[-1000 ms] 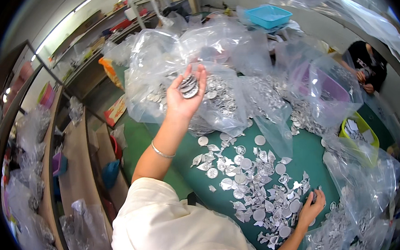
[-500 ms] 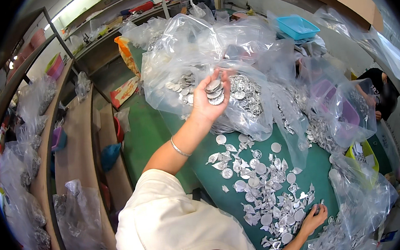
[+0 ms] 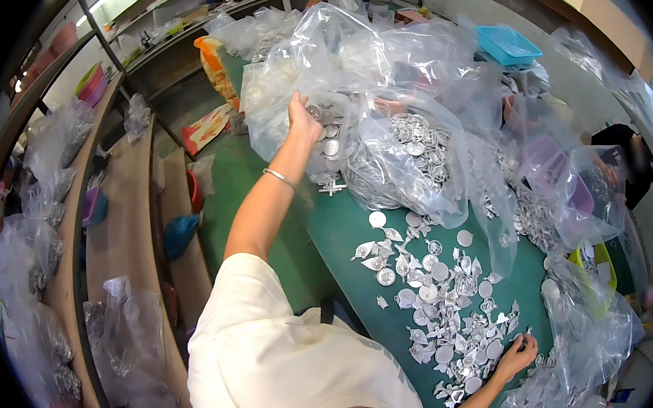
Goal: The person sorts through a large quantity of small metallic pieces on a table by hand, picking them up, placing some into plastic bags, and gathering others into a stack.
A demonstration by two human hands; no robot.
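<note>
Currently, the left hand [image 3: 304,123] is extended over a clear plastic bag [image 3: 265,130] toward the far left of the green table [image 3: 342,237] (a bracelet [image 3: 279,178] is worn on that arm). Its fingers are bent beside round silver discs [image 3: 331,147]; whether any are gripped cannot be told. The right hand [image 3: 519,354] is held at the right edge of the silver pendants [image 3: 439,273], its fingers curled, their contents unclear. The pendants are scattered loosely across the table, and silver rings [image 3: 423,141] are heaped in another bag beyond them.
</note>
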